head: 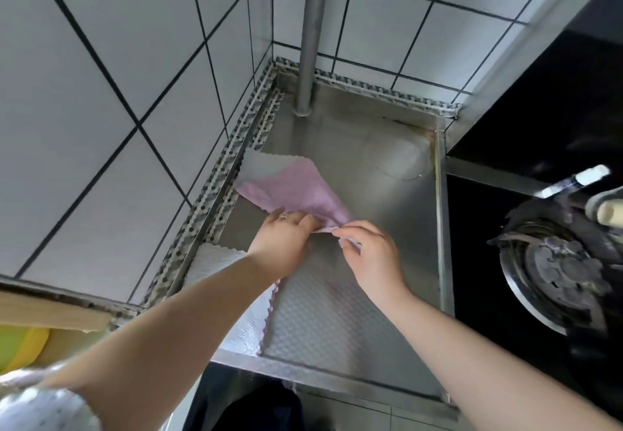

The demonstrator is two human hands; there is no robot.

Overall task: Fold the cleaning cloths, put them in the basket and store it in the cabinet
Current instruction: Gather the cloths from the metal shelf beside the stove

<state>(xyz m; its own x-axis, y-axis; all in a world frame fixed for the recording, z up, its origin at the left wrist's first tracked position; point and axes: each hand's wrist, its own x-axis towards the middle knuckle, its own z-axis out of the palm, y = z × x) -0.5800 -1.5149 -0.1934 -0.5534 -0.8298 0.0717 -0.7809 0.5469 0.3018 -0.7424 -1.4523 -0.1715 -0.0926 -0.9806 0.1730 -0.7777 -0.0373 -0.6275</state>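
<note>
Both forearms extended over worktop (371, 194). Left hand (281, 245) and right hand (372, 255) held close together, fingers curled, pinching pink cloth (296, 191) edge.

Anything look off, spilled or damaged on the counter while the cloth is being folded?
One thing: a ring-shaped mark like a dried water stain on the steel counter, near its back right corner, with rusty discolouration along the edge there. Otherwise nothing odd: both hands pinch the pink cloth, and a white cloth lies flat by the wall.
</note>
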